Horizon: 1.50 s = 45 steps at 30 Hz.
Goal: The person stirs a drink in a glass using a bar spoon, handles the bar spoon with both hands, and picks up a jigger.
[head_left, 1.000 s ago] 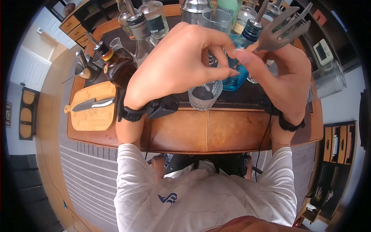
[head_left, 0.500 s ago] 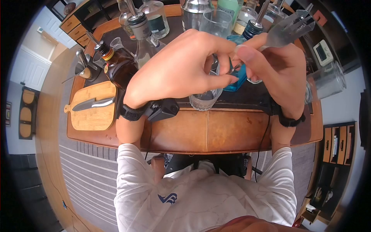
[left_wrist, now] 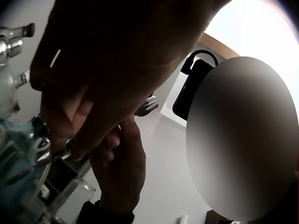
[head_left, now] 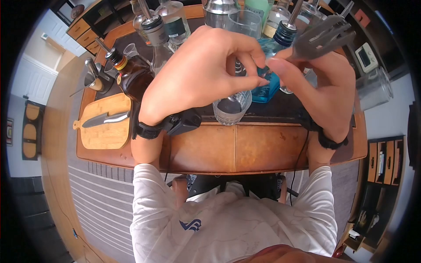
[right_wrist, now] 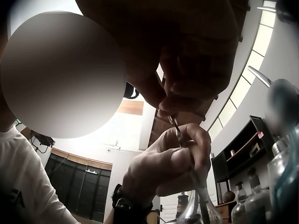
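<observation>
A metal bar spoon has a flat fork (head_left: 322, 41) at its upper end and a thin twisted stem (head_left: 239, 66). My right hand (head_left: 324, 87) pinches it just below the fork, between thumb and fingers. Lower down, the fingers of my left hand (head_left: 197, 72) curl round the stem (right_wrist: 180, 135), as the right wrist view shows. Both hands are raised over a clear patterned tumbler (head_left: 230, 115), close together. The stem slants down past the left hand; its lower end is hidden in the head view. Behind the fingers stands a blue bottle (head_left: 268, 90) with a metal pourer.
Several bottles and a metal shaker (head_left: 217, 11) crowd the back, beside a clear glass (head_left: 247, 22). At the left, a knife (head_left: 105, 118) lies on a wooden board (head_left: 103, 138) near a brown bottle (head_left: 131, 83). A glass jar (head_left: 377, 90) is at the right.
The fork has turned and shifted between frames, looking pale half a second ago and dark now. My hands have moved only slightly, with the left fingers and right thumb changing position a little.
</observation>
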Available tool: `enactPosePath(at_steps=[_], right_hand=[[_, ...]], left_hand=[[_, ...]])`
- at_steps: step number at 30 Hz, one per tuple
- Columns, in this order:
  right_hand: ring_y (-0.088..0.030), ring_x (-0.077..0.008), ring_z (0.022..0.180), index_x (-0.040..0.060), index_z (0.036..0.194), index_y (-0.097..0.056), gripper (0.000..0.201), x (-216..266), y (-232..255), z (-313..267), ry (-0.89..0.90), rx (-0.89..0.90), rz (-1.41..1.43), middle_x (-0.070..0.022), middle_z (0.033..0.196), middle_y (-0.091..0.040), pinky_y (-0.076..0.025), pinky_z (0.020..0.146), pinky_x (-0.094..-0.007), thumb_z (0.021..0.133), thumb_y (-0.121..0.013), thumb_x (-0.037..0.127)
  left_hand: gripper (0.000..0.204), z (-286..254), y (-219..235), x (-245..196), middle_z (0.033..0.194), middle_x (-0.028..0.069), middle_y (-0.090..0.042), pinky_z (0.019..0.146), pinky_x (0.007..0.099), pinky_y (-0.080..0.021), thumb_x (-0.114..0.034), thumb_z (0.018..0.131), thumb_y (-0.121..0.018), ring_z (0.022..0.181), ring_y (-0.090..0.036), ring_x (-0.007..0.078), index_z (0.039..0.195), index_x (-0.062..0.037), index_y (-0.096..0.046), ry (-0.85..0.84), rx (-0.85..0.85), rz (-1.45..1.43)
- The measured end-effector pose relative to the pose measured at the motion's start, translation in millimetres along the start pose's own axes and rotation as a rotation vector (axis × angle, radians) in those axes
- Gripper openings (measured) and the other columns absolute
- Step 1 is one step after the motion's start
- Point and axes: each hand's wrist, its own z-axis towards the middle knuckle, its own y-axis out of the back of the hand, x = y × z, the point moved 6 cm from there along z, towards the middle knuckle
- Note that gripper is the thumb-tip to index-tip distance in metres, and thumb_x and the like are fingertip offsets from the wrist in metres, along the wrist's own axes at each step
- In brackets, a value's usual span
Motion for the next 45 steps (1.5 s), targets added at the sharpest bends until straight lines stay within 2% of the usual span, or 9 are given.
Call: enactPosePath(at_steps=[7, 9, 12, 15, 21, 30, 34, 39, 45], right_hand=[[-0.06, -0.0097, 0.067, -0.0024, 0.087, -0.074, 0.006, 6, 4, -3, 0.043, 0.038, 0.034, -0.0052, 0.078, -0.069, -0.043, 0.06, -0.0233, 0.087, -0.076, 0.003], [-0.06, -0.0098, 0.067, -0.0026, 0.09, -0.074, 0.006, 2, 2, -4, 0.002, 0.0, 0.207, -0.0057, 0.078, -0.069, -0.044, 0.06, -0.0223, 0.089, -0.075, 0.003], [-0.06, -0.0097, 0.067, -0.0028, 0.094, -0.074, 0.008, -9, -6, -3, -0.033, 0.056, 0.254, -0.0068, 0.081, -0.07, -0.045, 0.06, -0.0217, 0.09, -0.074, 0.005], [-0.061, -0.0095, 0.069, -0.0036, 0.097, -0.074, 0.011, -13, -10, 0, -0.048, 0.111, 0.249, -0.0074, 0.084, -0.071, -0.045, 0.06, -0.0216, 0.091, -0.074, 0.006], [-0.063, -0.009, 0.069, -0.0031, 0.098, -0.075, 0.012, -12, -11, 2, -0.055, 0.08, 0.227, -0.0061, 0.083, -0.072, -0.046, 0.062, -0.0225, 0.091, -0.075, 0.007], [-0.062, -0.007, 0.072, 0.0, 0.095, -0.075, 0.014, -7, -5, 2, -0.032, -0.002, 0.017, -0.0037, 0.08, -0.071, -0.047, 0.066, -0.0228, 0.087, -0.081, 0.009], [-0.062, -0.0066, 0.072, -0.0007, 0.094, -0.074, 0.013, -5, -3, 1, 0.02, -0.002, 0.002, -0.0031, 0.08, -0.07, -0.047, 0.065, -0.0229, 0.087, -0.081, 0.008], [-0.061, -0.0077, 0.07, -0.003, 0.096, -0.073, 0.013, -13, -5, -1, -0.068, 0.016, 0.195, -0.0038, 0.083, -0.07, -0.046, 0.062, -0.0216, 0.091, -0.076, 0.008], [-0.059, -0.0077, 0.068, -0.004, 0.101, -0.073, 0.014, -13, -10, 0, -0.053, 0.042, 0.321, -0.0044, 0.083, -0.07, -0.045, 0.06, -0.0217, 0.093, -0.074, 0.007]], left_hand=[[0.02, -1, -3, -13, 0.06, 0.0007, -0.058, 0.049, 0.0227, -0.038, -0.012, 0.082, -0.083, 0.052, -0.049, 0.0033, 0.097, -0.001, -0.075, 0.026, 0.123, -0.126], [0.023, -3, -3, -15, 0.058, -0.0002, -0.054, 0.05, 0.0229, -0.038, -0.011, 0.082, -0.083, 0.051, -0.046, 0.0042, 0.101, -0.0013, -0.074, 0.038, 0.189, -0.117], [0.027, -4, -5, -10, 0.058, -0.0006, -0.052, 0.05, 0.0229, -0.037, -0.011, 0.082, -0.083, 0.051, -0.044, 0.0047, 0.105, -0.0015, -0.073, 0.051, 0.21, -0.121], [0.029, -3, -6, -6, 0.062, -0.0001, -0.055, 0.05, 0.0229, -0.037, -0.011, 0.082, -0.083, 0.053, -0.045, 0.0048, 0.107, -0.0014, -0.072, -0.07, 0.127, -0.065], [0.027, 0, 4, -1, 0.069, 0.0005, -0.059, 0.052, 0.0226, -0.04, -0.013, 0.081, -0.084, 0.057, -0.049, 0.0039, 0.101, -0.0005, -0.071, 0.044, 0.114, -0.033], [0.024, 2, 3, -2, 0.068, -0.0009, -0.061, 0.052, 0.0215, -0.04, -0.011, 0.077, -0.084, 0.057, -0.05, 0.0027, 0.096, -0.0008, -0.072, 0.034, -0.043, -0.031], [0.022, 2, -1, -6, 0.063, -0.0025, -0.057, 0.05, 0.0215, -0.038, -0.012, 0.078, -0.084, 0.054, -0.048, 0.0022, 0.095, -0.0017, -0.073, 0.076, 0.023, -0.089], [0.015, 0, -2, -10, 0.054, -0.0052, -0.047, 0.047, 0.024, -0.031, -0.011, 0.082, -0.083, 0.05, -0.04, 0.0019, 0.091, -0.0036, -0.074, 0.034, 0.067, -0.158], [0.014, 0, -2, -5, 0.058, -0.0038, -0.048, 0.05, 0.0232, -0.032, -0.009, 0.083, -0.08, 0.054, -0.041, 0.0024, 0.092, -0.0023, -0.072, 0.004, 0.111, -0.1]])
